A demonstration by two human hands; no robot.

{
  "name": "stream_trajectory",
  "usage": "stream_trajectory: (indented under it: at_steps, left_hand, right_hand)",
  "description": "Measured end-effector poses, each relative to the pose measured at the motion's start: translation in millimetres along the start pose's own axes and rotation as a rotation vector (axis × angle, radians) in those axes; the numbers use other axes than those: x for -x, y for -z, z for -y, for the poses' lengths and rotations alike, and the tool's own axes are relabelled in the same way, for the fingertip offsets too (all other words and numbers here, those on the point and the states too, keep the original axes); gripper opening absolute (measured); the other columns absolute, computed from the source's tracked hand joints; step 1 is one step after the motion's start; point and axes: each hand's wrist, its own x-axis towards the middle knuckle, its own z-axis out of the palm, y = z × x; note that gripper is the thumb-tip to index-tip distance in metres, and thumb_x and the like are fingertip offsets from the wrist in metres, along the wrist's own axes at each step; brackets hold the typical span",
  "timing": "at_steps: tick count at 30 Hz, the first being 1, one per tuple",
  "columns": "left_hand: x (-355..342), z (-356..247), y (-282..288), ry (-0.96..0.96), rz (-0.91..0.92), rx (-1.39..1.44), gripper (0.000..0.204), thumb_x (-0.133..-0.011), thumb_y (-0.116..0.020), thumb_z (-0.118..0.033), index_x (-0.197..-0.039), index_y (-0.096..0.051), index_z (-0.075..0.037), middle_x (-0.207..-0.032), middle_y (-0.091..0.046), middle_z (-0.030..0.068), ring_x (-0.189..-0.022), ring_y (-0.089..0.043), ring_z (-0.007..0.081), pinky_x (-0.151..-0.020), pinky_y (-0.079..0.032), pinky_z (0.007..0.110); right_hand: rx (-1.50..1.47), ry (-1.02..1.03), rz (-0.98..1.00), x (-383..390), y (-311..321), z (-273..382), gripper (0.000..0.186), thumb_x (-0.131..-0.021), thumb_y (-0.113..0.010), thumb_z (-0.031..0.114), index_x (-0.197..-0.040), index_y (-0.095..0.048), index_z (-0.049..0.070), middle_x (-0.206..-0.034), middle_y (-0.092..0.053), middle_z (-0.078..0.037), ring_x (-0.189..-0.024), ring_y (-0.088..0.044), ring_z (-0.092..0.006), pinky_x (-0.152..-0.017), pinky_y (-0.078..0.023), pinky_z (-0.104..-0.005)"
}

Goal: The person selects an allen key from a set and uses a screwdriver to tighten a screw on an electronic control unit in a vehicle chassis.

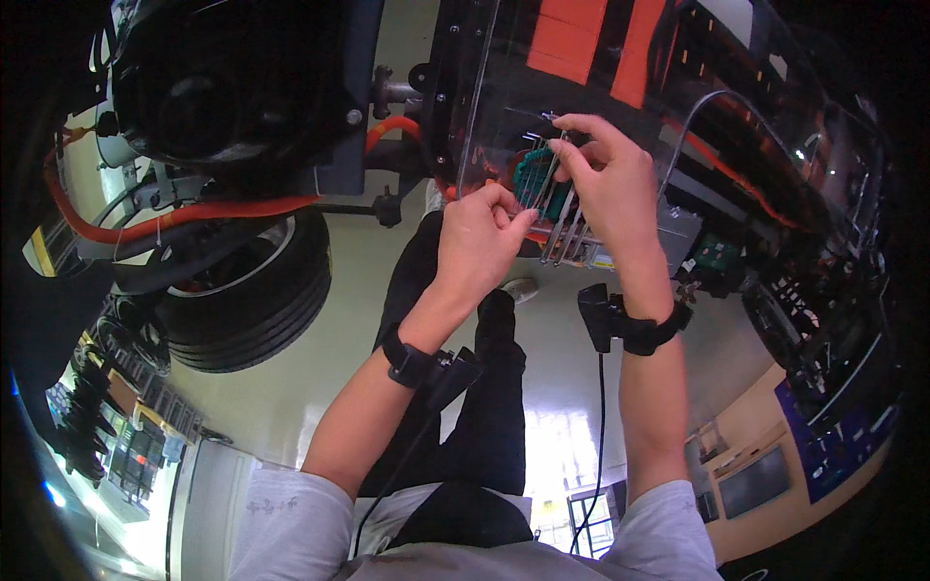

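My left hand (pixel 477 242) is closed in a pinch, its thumb and forefinger at the lower end of some thin, shiny metal rods (pixel 544 184). Higher up and to the right, my right hand (pixel 612 174) pinches near the upper end of the same rods. Their exact kind is too small to make out. Close behind lies a green part (pixel 529 176), seen between the two hands. Under my right hand several slim metal pieces (pixel 562 237) hang at the edge of a clear panel (pixel 494 87). Each of my wrists wears a black strap with a small device and cable.
A large black tyre (pixel 252 300) is at the left, below a thick orange cable (pixel 213 210) and a black housing (pixel 232 87). Orange blocks (pixel 567 37) sit behind the clear panel. More dark machine parts (pixel 804 320) line the right side, beyond a curved metal edge.
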Motion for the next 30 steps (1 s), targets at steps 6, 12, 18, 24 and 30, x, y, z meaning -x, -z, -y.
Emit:
stream_trajectory:
  at_steps: [6, 12, 18, 24, 30]
  left_hand:
    - [-3.1, -10.7, 0.6, 0.048, 0.011, -0.005, 0.020, -0.078, -0.074, -0.011, -0.076, -0.061, 0.003, -0.053, -0.048, 0.0003, -0.051, -0.041, 0.0063, -0.049, -0.036, 0.026]
    - [-4.6, -11.4, 2.3, 0.059, 0.023, -0.034, 0.020, -0.078, -0.074, -0.011, -0.074, -0.060, 0.003, -0.053, -0.048, 0.0022, -0.050, -0.042, 0.0082, -0.050, -0.038, 0.028]
    - [-4.5, -13.9, 1.1, 0.042, 0.015, -0.101, 0.023, -0.077, -0.074, -0.011, -0.072, -0.058, 0.003, -0.054, -0.051, 0.0081, -0.049, -0.048, 0.0150, -0.051, -0.041, 0.031]
    - [-7.1, -15.6, -5.5, -0.052, -0.020, -0.244, 0.021, -0.077, -0.072, -0.011, -0.073, -0.057, 0.003, -0.060, -0.057, 0.0173, -0.056, -0.058, 0.0328, -0.056, -0.045, 0.038]
    - [0.2, -18.5, -8.1, -0.058, -0.097, -0.289, 0.020, -0.076, -0.072, -0.011, -0.075, -0.057, 0.004, -0.064, -0.059, 0.0203, -0.062, -0.060, 0.0374, -0.060, -0.047, 0.042]
  right_hand:
    - [0.101, 0.134, -0.203, -1.5, 1.2, -17.4, 0.032, -0.073, -0.079, 0.021, -0.102, -0.071, 0.011, -0.059, -0.054, 0.000, -0.051, -0.048, -0.0137, -0.052, -0.040, -0.0288]
    - [0.016, 0.079, -0.076, -12.1, 12.0, -18.8, 0.035, -0.070, -0.080, 0.022, -0.103, -0.071, 0.017, -0.057, -0.051, 0.000, -0.051, -0.048, -0.0130, -0.053, -0.040, -0.0275]
    - [0.421, 0.063, -0.026, -18.3, 19.8, 9.7, 0.035, -0.071, -0.081, 0.025, -0.103, -0.069, 0.017, -0.059, -0.045, 0.003, -0.054, -0.046, -0.0104, -0.054, -0.038, -0.0290]
    - [0.640, -0.053, 0.033, -32.8, 19.1, 22.5, 0.034, -0.069, -0.080, 0.035, -0.095, -0.067, 0.017, -0.068, -0.061, 0.000, -0.071, -0.064, -0.0200, -0.064, -0.047, -0.0363]
    - [0.704, -0.078, 0.095, -34.0, 17.7, 30.9, 0.035, -0.069, -0.080, 0.040, -0.090, -0.066, 0.016, -0.084, -0.070, -0.008, -0.088, -0.068, -0.0280, -0.072, -0.051, -0.0404]
